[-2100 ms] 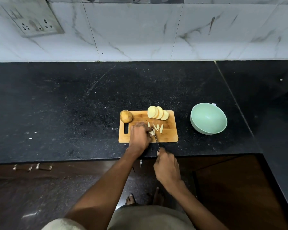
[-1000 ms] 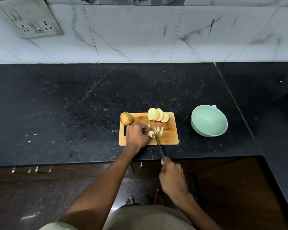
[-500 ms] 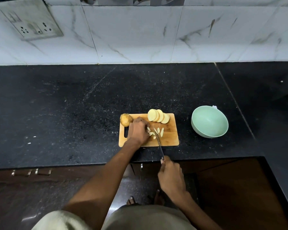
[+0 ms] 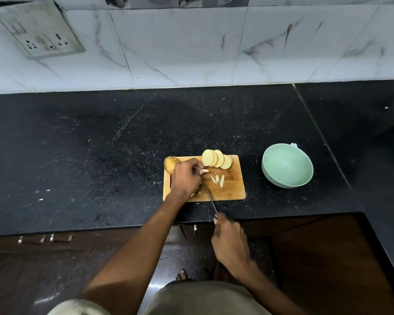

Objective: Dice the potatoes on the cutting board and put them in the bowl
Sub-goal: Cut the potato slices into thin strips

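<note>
Your left hand pinches a potato strip; your right hand grasps the knife. The blade runs just beside your left grip, so a slip could cut your fingers.

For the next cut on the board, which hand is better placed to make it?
The right hand: it grips the knife, whose blade reaches onto the cutting board beside the left hand. The left hand is bent over potato pieces, steadying them.

Bare forearms, pale cream short sleeve at the left shoulder, beige garment below, bare toes
</note>
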